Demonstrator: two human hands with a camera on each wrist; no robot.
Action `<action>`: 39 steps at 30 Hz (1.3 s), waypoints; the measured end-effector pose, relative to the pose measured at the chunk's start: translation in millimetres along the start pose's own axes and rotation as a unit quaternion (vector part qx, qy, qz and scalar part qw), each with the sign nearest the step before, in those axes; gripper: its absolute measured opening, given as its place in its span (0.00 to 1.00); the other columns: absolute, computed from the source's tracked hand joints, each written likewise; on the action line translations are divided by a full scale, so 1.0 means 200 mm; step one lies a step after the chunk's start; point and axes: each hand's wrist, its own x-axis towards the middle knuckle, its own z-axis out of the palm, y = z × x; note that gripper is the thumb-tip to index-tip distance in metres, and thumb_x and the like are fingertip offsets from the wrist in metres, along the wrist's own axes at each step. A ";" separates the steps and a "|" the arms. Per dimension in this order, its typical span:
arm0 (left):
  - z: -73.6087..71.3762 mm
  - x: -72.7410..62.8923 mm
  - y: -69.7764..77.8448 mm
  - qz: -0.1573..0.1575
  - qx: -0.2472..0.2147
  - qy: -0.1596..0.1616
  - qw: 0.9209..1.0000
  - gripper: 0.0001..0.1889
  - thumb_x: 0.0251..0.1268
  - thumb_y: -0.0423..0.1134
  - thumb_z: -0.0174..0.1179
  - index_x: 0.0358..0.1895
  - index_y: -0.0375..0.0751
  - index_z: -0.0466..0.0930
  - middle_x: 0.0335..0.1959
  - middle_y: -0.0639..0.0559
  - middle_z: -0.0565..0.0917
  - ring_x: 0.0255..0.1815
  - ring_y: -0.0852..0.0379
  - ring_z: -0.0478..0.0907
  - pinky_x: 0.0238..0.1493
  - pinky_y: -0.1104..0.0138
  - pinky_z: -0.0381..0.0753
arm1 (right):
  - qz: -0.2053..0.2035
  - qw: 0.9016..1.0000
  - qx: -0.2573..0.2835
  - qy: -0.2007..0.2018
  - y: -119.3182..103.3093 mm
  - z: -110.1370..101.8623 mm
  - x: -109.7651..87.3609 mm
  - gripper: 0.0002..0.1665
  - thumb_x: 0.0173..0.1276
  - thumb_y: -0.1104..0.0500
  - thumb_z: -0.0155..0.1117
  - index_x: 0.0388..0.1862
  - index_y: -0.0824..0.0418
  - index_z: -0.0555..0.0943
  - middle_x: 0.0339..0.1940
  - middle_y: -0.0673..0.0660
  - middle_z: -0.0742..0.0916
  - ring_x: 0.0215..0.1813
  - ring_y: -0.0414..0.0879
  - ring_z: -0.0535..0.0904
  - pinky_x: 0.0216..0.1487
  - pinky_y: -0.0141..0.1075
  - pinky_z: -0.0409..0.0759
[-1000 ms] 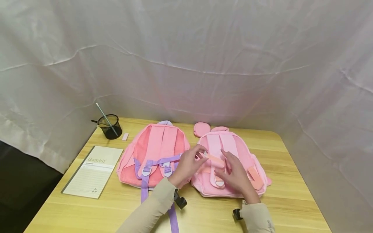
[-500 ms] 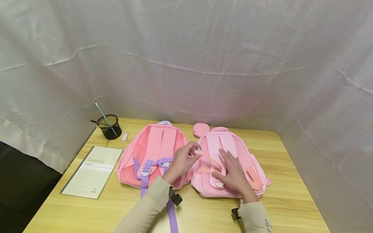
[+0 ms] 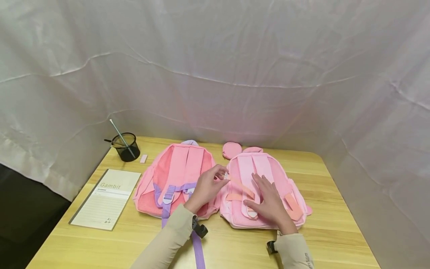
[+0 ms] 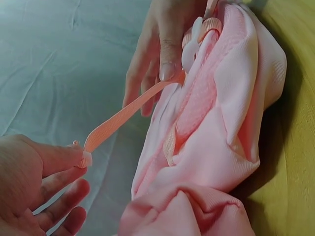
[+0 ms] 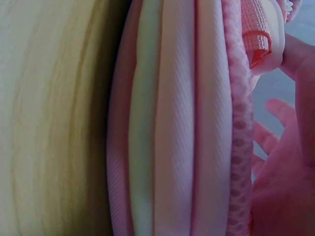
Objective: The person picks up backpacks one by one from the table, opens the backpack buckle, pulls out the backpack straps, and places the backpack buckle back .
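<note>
White cloth hangs behind a wooden desk (image 3: 329,231) w/ two pink backpacks lying strap-side up. Left hand (image 3: 205,187) pinches the end of an orange strap (image 3: 241,185) of the light pink backpack (image 3: 279,175), pulling it taut twd the coral backpack (image 3: 174,168). Right hand (image 3: 268,201) lies flat, fingers straight, pressing on the light pink one. Notebook (image 3: 105,198) & mesh pen cup (image 3: 125,146) at far left
</note>
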 end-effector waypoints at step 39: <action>0.03 -0.04 -0.15 -0.042 -0.025 -0.007 0.999 0.16 0.65 0.37 0.72 0.54 0.42 0.82 0.43 0.54 0.89 0.42 0.57 0.85 0.49 0.62 0.83 | -0.008 1.000 -0.012 -0.007 0.00 0.00 0.00 0.57 0.62 0.32 0.71 0.83 0.52 0.61 0.83 0.61 0.66 0.84 0.64 0.56 0.81 0.66 0.45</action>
